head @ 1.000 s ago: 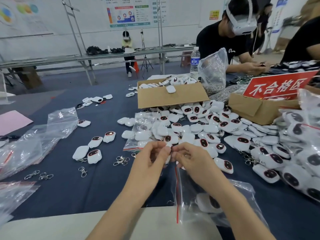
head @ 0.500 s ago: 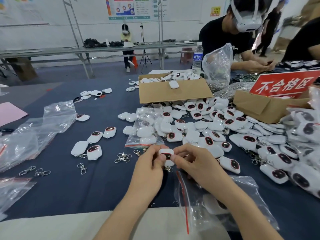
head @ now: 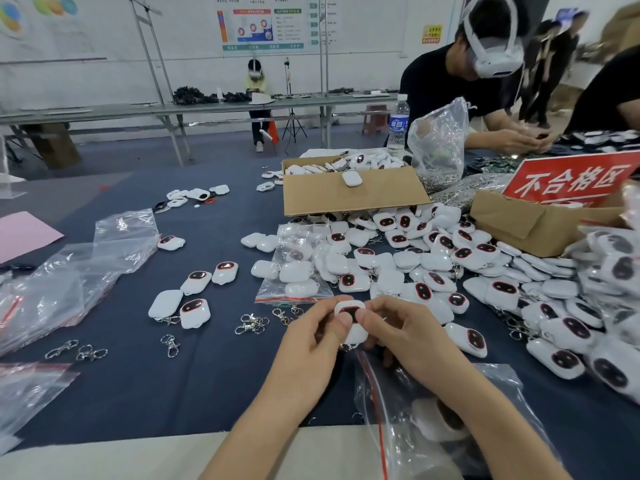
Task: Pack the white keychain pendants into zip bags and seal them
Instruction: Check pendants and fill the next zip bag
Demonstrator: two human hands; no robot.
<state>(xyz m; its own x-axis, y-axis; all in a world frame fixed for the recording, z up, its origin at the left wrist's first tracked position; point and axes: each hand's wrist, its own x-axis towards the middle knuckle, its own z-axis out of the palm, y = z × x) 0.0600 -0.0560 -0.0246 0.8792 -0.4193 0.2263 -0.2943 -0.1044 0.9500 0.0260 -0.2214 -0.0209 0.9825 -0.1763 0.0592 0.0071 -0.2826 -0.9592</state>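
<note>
Room: workshop hall with white walls and posters; other people sit at benches far beyond the fingers, one opposite bent over work of their own.
Surface: table (head: 173, 375) under a dark blue cloth, with a pale bare strip nearest the person, below the forearms.
Held thing: one white pendant (head: 350, 311), its dark red-rimmed window facing up, caught between both hands just above the cloth.
Long axis: roughly away from and toward the person; window end far, ring end near, mostly hidden under the thumbs.
Left hand (head: 311, 337): thumb and forefinger pinch the pendant's left side, the other fingers curled beneath.
Right hand (head: 405, 337): thumb and forefinger pinch its right side, the remaining fingers loosely curled and partly hidden.
Zip bag (head: 498, 386): flat on the cloth just behind the right fingers, under that wrist and forearm; its red zip strip (head: 372, 382) starts close below the pendant. Something white shows inside. Whether the mouth gapes, I cannot tell.
Nearer hand: the right, by my judgement, so the pendant would go ring end first, back and down.
Past the fingertips: a filled bag (head: 294, 271) just beyond the left fingers, the loose pile of pendants (head: 433, 265) beyond and right, a cardboard box (head: 349, 195) further out.
Left of the fingers: metal clasps (head: 252, 323) scattered nearby.
</note>
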